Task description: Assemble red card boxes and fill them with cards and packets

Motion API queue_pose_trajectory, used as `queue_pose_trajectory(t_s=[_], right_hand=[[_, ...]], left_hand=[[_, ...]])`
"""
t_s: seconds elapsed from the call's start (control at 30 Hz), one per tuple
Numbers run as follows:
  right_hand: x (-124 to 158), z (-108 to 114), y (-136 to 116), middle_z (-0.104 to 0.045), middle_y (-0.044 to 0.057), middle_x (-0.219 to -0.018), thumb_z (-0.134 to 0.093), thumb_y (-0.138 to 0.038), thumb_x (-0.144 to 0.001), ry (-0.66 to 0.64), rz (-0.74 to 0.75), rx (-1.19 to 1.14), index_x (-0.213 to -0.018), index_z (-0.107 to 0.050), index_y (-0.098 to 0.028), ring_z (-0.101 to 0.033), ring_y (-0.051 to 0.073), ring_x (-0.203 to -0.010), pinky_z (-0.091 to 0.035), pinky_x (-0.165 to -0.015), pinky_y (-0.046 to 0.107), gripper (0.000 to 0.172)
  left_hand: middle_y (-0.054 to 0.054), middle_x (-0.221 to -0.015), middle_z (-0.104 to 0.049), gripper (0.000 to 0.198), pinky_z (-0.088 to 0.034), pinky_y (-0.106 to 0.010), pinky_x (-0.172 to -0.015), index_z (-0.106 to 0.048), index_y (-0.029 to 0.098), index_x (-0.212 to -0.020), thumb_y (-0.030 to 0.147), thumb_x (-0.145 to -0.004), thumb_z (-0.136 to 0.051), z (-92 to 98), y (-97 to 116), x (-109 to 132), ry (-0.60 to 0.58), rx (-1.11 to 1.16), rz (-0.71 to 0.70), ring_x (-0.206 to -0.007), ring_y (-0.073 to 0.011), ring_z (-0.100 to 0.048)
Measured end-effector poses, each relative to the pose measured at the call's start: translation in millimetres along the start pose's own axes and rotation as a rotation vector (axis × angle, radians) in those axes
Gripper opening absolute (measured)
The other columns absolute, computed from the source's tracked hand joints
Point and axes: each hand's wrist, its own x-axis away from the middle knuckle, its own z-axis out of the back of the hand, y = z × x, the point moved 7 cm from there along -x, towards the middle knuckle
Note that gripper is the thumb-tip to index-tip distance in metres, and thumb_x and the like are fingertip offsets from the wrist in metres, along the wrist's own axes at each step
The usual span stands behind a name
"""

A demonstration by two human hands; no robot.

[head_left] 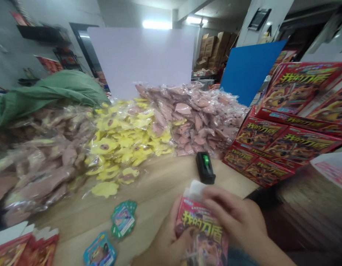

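Note:
A small red printed box (200,231) with yellow lettering is held in front of me, its white top flap (197,187) standing up. My left hand (171,236) is wrapped round the box's left side, thumb across its front. Bent fingers of my right hand (234,212) press at the flap and the upper right edge; they are slightly blurred. Beyond the box stands a black tape dispenser (205,168) with a green roll. To the left lie a fanned stack of green-edged cards (123,218) and a blue-edged stack of cards (99,250).
Bagged yellow pieces (123,136) and bagged pink pieces (198,114) are heaped at the table's back. More bagged pinkish pieces (49,162) lie left. Red display boxes (284,136) are stacked right. Open red boxes (35,247) stand at the lower left of the wooden table (154,188).

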Motion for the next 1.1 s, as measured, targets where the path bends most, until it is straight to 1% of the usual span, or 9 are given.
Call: queue_pose_trajectory(t_s=[0.07,0.1,0.27,0.4,0.5,0.6,0.87,0.97,1.1], right_hand=[[15,20,9,-0.069,0.005,-0.087,-0.066,-0.043,-0.07,0.289,0.038,-0.105,-0.089,-0.068,-0.022,-0.06,0.02,-0.088,-0.046,-0.081,0.029,0.029],[21,19,21,-0.069,0.007,-0.091,-0.063,-0.046,-0.072,0.29,-0.022,-0.207,-0.093,-0.067,-0.021,-0.059,0.022,-0.094,-0.044,-0.086,0.032,0.034],[51,-27,68,-0.069,0.012,-0.089,-0.055,-0.05,-0.073,-0.104,-0.417,-0.62,-0.1,-0.067,-0.014,-0.063,0.028,-0.087,-0.043,-0.086,0.043,0.047],[44,-20,68,-0.069,0.009,-0.094,-0.067,-0.036,-0.064,-0.173,-0.409,-0.418,-0.107,-0.065,-0.018,-0.063,0.026,-0.086,-0.043,-0.086,0.039,0.047],[34,-20,54,-0.066,0.01,-0.104,-0.053,-0.049,-0.077,-0.383,-0.316,-0.157,-0.109,-0.064,-0.019,-0.058,0.026,-0.098,-0.042,-0.088,0.038,0.045],[26,-25,43,-0.067,0.009,-0.098,-0.051,-0.048,-0.079,-0.417,-0.199,0.101,-0.106,-0.066,-0.02,-0.059,0.025,-0.091,-0.045,-0.082,0.036,0.041],[21,-43,50,-0.07,0.005,-0.084,-0.055,-0.04,-0.08,-0.403,-0.269,0.037,-0.101,-0.068,-0.02,-0.063,0.021,-0.078,-0.048,-0.07,0.03,0.032],[17,-44,44,-0.07,0.004,-0.079,-0.054,-0.038,-0.08,-0.416,-0.21,0.183,-0.091,-0.072,-0.02,-0.062,0.02,-0.073,-0.048,-0.066,0.028,0.028],[22,-56,21,-0.067,0.004,-0.089,-0.046,-0.035,-0.085,-0.576,-0.111,0.292,-0.098,-0.069,-0.022,-0.06,0.02,-0.08,-0.047,-0.072,0.03,0.029]], left_hand=[[-0.011,-0.129,-0.045,0.076,-0.044,-0.036,-0.089,-0.007,0.028,-0.138,0.043,-0.081,-0.055,3.0,-9,8,0.146,0.1,-0.094,-0.107,-0.0241,-0.053],[-0.011,-0.127,-0.046,0.074,-0.044,-0.035,-0.089,-0.012,0.027,-0.137,0.043,-0.08,-0.056,4.5,-14,12,0.215,0.081,-0.135,-0.106,-0.0237,-0.054],[-0.004,-0.089,-0.059,0.044,-0.046,-0.028,-0.073,-0.048,0.021,-0.1,0.038,-0.065,-0.07,0.9,-24,25,0.262,-0.408,-0.167,-0.079,-0.0186,-0.057],[-0.004,-0.085,-0.059,0.042,-0.045,-0.031,-0.072,-0.041,0.02,-0.1,0.028,-0.067,-0.064,4.6,-48,17,0.295,-0.598,0.126,-0.076,-0.0194,-0.057],[-0.008,-0.093,-0.058,0.078,-0.044,-0.035,-0.077,-0.017,0.015,-0.126,0.026,-0.065,-0.063,4.9,-55,14,0.373,-0.591,0.191,-0.083,-0.0221,-0.057],[-0.007,-0.094,-0.059,0.105,-0.044,-0.035,-0.077,0.013,0.014,-0.135,0.022,-0.064,-0.064,0.9,-53,16,0.369,-0.603,0.195,-0.086,-0.0232,-0.058],[-0.013,-0.109,-0.056,0.107,-0.043,-0.039,-0.085,0.005,0.014,-0.138,0.025,-0.059,-0.067,1.0,-47,25,0.303,-0.58,0.21,-0.099,-0.0275,-0.055],[-0.012,-0.107,-0.057,0.107,-0.043,-0.039,-0.084,0.004,0.015,-0.137,0.026,-0.06,-0.068,1.8,-49,28,0.29,-0.573,0.198,-0.097,-0.0268,-0.055],[-0.011,-0.103,-0.055,0.105,-0.043,-0.038,-0.083,0.003,0.014,-0.137,0.027,-0.06,-0.068,2.5,-49,29,0.319,-0.543,0.177,-0.091,-0.0243,-0.055]])
